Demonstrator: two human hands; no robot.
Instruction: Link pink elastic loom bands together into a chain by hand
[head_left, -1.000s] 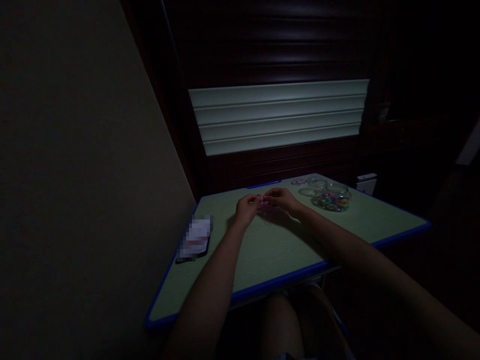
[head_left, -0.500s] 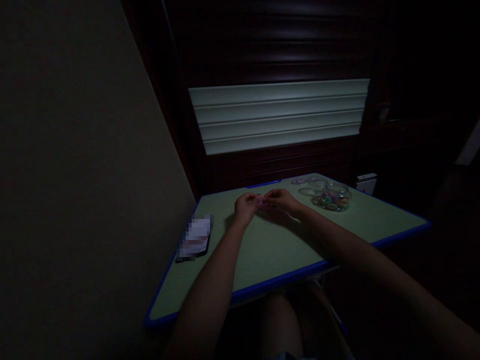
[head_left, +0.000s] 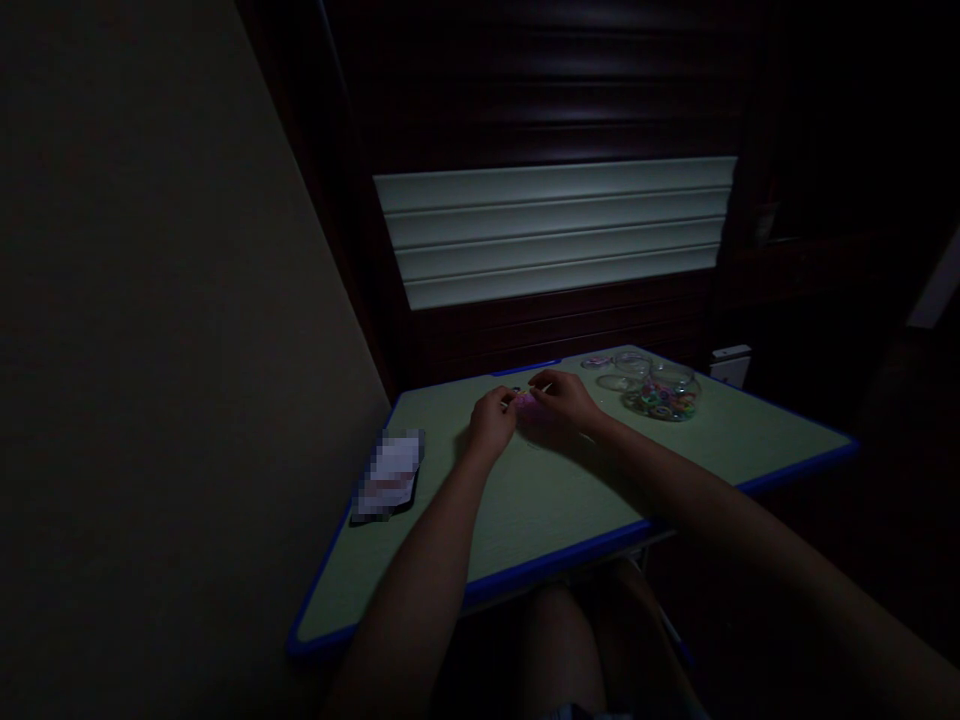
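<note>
Both my hands meet above the far middle of a pale green table (head_left: 510, 530) with a blue edge. My left hand (head_left: 493, 422) pinches the left side of a small pink thing (head_left: 529, 407), its fingers curled inward. From the other side my right hand (head_left: 566, 400) closes its thumb and fingers on the same pink thing. Its kind is too small and dark to make out. A thin pale bit shows at the right fingertips. Just below the hands, a faint clear piece lies on the tabletop.
A clear jar (head_left: 661, 392) of small colourful rings stands at the right rear, beside another clear round container (head_left: 632, 366) and a clear lid (head_left: 616, 383). A phone (head_left: 390, 475) with a blurred screen lies at the left edge. A wall (head_left: 187, 350) rises close on the left.
My right hand has lifted slightly and turned, its fingers now more bent. More of the pink thing shows between the hands. The left hand has rolled a little inward.
</note>
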